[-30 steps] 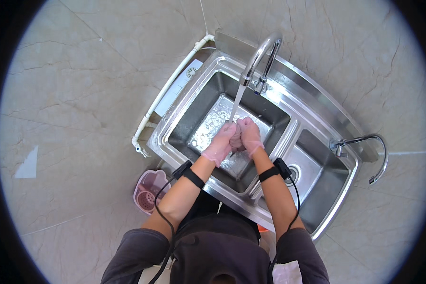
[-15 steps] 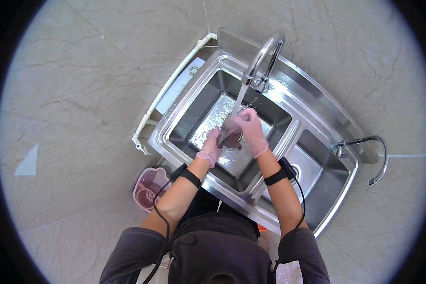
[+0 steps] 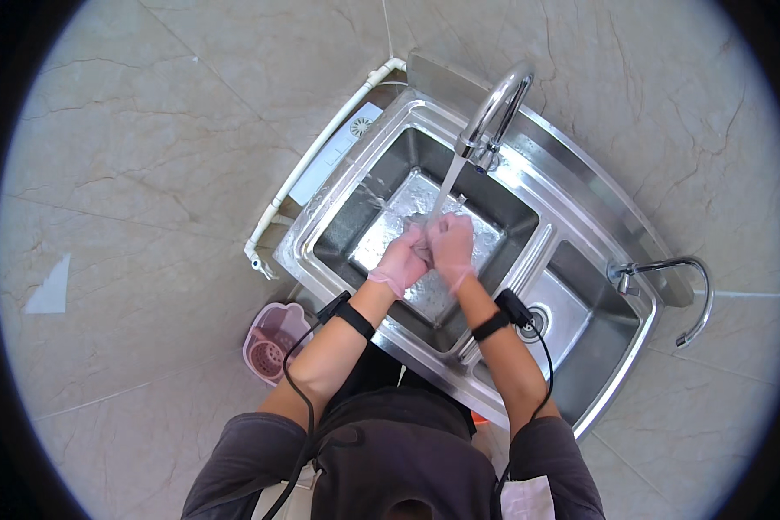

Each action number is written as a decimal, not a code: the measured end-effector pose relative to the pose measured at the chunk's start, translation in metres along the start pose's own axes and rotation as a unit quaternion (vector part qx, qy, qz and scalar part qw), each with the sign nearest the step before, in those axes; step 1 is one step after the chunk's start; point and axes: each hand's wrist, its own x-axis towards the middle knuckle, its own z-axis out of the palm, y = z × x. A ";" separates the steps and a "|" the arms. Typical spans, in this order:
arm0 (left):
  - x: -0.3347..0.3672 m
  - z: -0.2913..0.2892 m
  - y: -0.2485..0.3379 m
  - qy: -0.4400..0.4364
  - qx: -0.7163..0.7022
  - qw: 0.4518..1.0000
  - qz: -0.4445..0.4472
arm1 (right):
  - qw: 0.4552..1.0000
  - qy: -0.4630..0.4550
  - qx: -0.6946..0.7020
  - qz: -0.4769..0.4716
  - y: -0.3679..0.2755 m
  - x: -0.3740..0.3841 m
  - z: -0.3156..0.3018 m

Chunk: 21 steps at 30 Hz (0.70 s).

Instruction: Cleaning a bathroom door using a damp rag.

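Observation:
Both my hands wear thin pink gloves and are low in the left basin (image 3: 342, 245) of a steel sink. A small greyish-brown cloth (image 3: 423, 250) is bunched between them, mostly covered by the fingers. My left hand (image 3: 400, 262) is closed on its left side. Pressed up close to it, my right hand (image 3: 452, 245) has its fingers curled round the other side. Water (image 3: 446, 185) runs from the tall curved faucet (image 3: 517, 85) onto the cloth and fingers.
On the right is a second basin (image 3: 602, 342) with a drain, and a second faucet (image 3: 706, 290) arcs beside it. A white pipe (image 3: 312, 147) borders the sink's left side. Below it stands a pink mop bucket (image 3: 260, 328) on the floor. Cables hang from black straps on both forearms.
My hands have come closer together, and the cloth, hanging spread between them before, is now bunched up. The whole sink has shifted slightly to the right in view.

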 end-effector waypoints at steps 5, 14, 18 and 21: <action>0.002 -0.015 -0.014 0.054 0.083 0.995 -0.006 | 0.998 0.024 0.001 -0.066 0.029 0.002 0.014; -0.003 -0.013 -0.008 0.041 0.054 0.998 -0.005 | 0.992 0.038 0.082 -0.082 0.012 -0.023 0.021; -0.001 -0.007 -0.026 -0.089 0.015 0.996 -0.024 | 0.994 0.083 -0.063 0.019 0.047 0.018 0.002; -0.004 -0.009 -0.007 -0.067 -0.034 0.996 -0.052 | 0.934 -0.057 0.301 0.186 0.007 0.009 -0.018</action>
